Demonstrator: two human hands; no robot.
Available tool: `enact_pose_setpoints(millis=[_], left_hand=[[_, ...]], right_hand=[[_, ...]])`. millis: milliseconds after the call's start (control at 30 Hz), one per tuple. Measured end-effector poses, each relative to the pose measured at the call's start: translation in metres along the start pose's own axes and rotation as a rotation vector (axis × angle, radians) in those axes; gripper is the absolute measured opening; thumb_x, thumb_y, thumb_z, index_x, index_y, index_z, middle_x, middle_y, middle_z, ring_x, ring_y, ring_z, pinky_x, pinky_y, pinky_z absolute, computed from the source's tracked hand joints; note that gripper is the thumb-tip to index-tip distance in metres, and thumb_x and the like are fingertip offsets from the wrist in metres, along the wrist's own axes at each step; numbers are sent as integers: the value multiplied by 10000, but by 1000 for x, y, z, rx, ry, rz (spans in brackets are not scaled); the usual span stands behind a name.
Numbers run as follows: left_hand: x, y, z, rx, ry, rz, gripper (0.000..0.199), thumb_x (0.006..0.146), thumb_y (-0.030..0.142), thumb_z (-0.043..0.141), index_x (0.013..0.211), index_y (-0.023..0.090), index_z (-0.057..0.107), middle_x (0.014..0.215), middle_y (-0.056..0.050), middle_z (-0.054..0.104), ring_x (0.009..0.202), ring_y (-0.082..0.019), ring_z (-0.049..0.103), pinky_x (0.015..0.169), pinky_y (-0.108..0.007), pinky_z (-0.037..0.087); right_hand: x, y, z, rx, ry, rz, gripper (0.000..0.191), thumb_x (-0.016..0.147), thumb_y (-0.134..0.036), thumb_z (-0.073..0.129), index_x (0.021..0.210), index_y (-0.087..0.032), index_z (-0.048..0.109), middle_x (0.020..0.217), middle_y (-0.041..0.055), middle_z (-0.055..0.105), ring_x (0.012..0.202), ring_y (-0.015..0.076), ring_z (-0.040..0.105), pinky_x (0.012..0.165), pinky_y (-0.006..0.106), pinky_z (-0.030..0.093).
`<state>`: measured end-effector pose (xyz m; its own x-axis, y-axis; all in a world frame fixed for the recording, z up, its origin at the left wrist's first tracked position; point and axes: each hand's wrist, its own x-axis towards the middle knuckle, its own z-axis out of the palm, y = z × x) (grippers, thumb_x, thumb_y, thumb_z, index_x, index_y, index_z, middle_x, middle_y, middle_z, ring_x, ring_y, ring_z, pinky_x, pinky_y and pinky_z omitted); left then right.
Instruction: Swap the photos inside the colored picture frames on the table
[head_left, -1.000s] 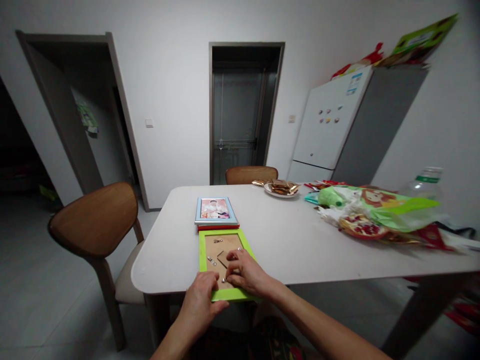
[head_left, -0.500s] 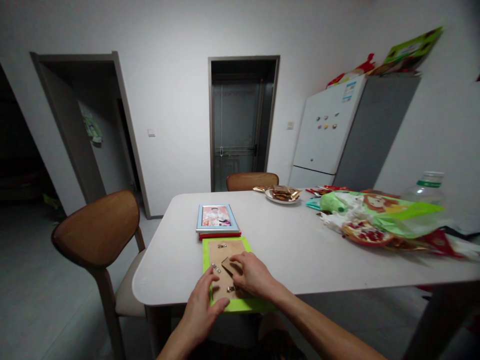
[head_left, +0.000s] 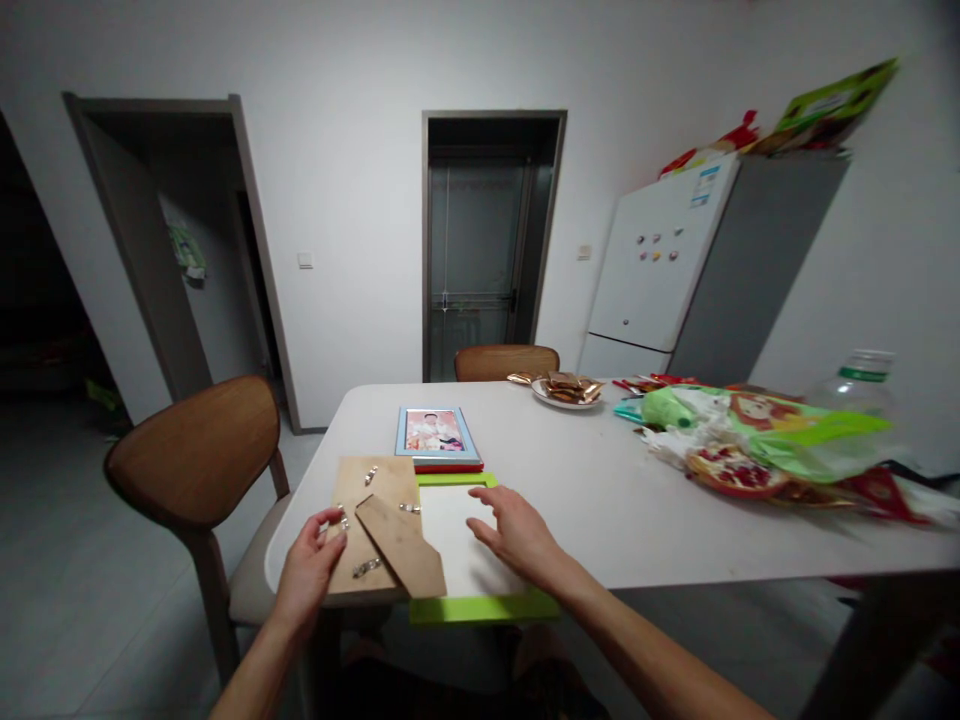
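Observation:
My left hand (head_left: 309, 560) grips the left edge of a brown picture frame backing board (head_left: 346, 550), which has metal clips and a slanting stand flap (head_left: 401, 550). The board overlaps the left side of a lime green picture frame (head_left: 480, 608). Inside that frame lies a white sheet (head_left: 465, 560), face unseen. Above its right part hovers my right hand (head_left: 517, 535), thumb and fingers apart, with nothing in it. Just beyond, a light blue picture frame (head_left: 466, 432) with a photo rests on a red one (head_left: 457, 467).
A plate (head_left: 568, 403) of wrapped snacks stands at the table's far side. To the right lie a cut pomegranate (head_left: 735, 470), a green plastic bag (head_left: 810, 430) and a clear bottle (head_left: 859, 385). A wooden chair (head_left: 199, 455) is at the left.
The backing board has come off the green frame and moved left in my left hand, exposing the white sheet. My right hand has let go of the flap.

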<state>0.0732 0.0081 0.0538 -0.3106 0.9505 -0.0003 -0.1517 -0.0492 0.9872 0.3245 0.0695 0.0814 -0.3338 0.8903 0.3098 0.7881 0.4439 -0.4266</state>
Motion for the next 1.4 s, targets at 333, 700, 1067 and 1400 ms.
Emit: enact_pose_setpoints(millis=[333, 700, 1067, 1400], left_hand=[[20, -4, -50, 652, 71, 82, 281, 640, 259, 518, 910, 188, 484, 754, -10, 635, 744, -201, 607, 647, -283, 450], [-24, -4, 48, 802, -127, 403, 365, 682, 221, 518, 1042, 172, 494, 1127, -82, 533, 1078, -210, 464, 937, -381, 333], [-49, 6, 123, 880, -319, 828, 444, 651, 54, 442, 1076, 183, 453, 1005, -67, 557, 951, -195, 497, 849, -359, 424], [-30, 1, 28, 724, 181, 353, 386, 669, 170, 431, 1055, 182, 439, 1018, -65, 570, 892, -208, 564, 716, -309, 451]], right_hand=[[-1, 60, 23, -182, -97, 246, 414, 656, -181, 453, 1063, -116, 495, 910, 127, 606, 804, 206, 561, 658, 264, 366], [-7, 20, -14, 975, -125, 530, 714, 630, -125, 361, 1303, -166, 128, 711, 20, 616, 493, 132, 552, 467, 232, 405], [-4, 7, -26, 1022, -82, 447, 788, 611, -195, 553, 1304, -167, 180, 515, -67, 523, 413, 93, 471, 439, 201, 375], [-1, 69, 12, 112, 5, 361, 518, 641, -179, 462, 1151, -97, 483, 693, 44, 618, 605, 140, 543, 570, 222, 365]])
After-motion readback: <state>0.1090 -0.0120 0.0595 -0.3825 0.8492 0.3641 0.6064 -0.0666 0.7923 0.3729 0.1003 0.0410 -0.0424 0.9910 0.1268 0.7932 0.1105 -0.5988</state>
